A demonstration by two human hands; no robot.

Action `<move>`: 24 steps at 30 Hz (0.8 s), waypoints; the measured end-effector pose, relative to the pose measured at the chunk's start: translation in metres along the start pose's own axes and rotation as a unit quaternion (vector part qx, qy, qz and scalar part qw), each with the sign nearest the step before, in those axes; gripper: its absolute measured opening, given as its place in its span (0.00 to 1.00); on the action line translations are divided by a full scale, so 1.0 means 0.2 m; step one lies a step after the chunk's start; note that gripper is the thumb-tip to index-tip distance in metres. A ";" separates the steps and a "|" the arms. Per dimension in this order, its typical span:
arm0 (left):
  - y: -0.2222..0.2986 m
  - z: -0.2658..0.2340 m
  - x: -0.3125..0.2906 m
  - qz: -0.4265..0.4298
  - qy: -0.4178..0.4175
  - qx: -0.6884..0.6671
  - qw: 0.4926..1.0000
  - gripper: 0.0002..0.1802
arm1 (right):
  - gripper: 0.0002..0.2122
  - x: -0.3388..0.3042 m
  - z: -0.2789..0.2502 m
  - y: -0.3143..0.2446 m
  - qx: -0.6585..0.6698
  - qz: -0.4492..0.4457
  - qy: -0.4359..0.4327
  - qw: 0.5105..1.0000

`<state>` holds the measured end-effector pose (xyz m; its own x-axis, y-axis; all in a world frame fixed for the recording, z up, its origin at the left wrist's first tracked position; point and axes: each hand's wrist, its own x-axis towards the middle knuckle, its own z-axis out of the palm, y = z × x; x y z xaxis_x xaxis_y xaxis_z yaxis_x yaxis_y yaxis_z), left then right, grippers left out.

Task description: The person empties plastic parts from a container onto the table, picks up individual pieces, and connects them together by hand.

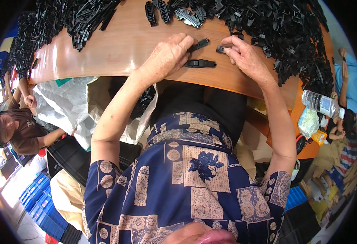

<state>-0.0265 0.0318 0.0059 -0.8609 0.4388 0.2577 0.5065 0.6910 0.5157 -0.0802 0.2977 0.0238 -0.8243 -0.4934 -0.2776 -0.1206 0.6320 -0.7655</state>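
Over the wooden table [117,53], my left hand [166,57] is closed around a long black plastic piece [199,44], whose end sticks out past the fingers to the right. Just below it, a second long black plastic part [202,64] lies flat on the tabletop, its left end close to that hand. Between thumb and fingertips, my right hand [245,59] pinches a small black plastic piece [220,49]. A short gap separates this piece from the one in my left hand.
Heaps of black plastic parts [263,24] cover the table's far and right sides, with another pile [89,20] at far left. A clear bottle [322,103] lies at the right edge. An open white sack [64,101] hangs below the table's left front; a co-worker [28,130] sits beyond.
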 end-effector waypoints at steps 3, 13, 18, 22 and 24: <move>-0.05 0.01 0.01 0.047 0.017 0.025 0.998 0.19 | 0.10 0.00 -0.02 -0.04 -0.058 0.012 -0.002 0.998; -0.09 0.06 0.02 0.017 0.070 0.045 0.996 0.18 | 0.09 0.00 0.00 -0.07 -0.245 -0.240 0.135 0.929; -0.12 0.06 0.02 0.038 0.078 -0.002 0.996 0.13 | 0.08 0.04 0.01 -0.11 -0.279 -0.266 0.076 0.919; -0.10 0.06 0.05 0.040 0.082 -0.012 0.996 0.12 | 0.09 0.04 -0.01 -0.11 -0.285 -0.262 0.043 0.921; -0.11 0.07 0.05 0.042 0.077 -0.007 0.996 0.12 | 0.10 0.05 0.01 -0.13 -0.280 -0.253 0.043 0.925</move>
<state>-0.0449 0.0286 -0.0134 -0.8135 0.3998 0.4223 0.5767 0.6479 0.4976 -0.0846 0.2744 0.0396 -0.6223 -0.7765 0.0992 -0.7504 0.5556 -0.3581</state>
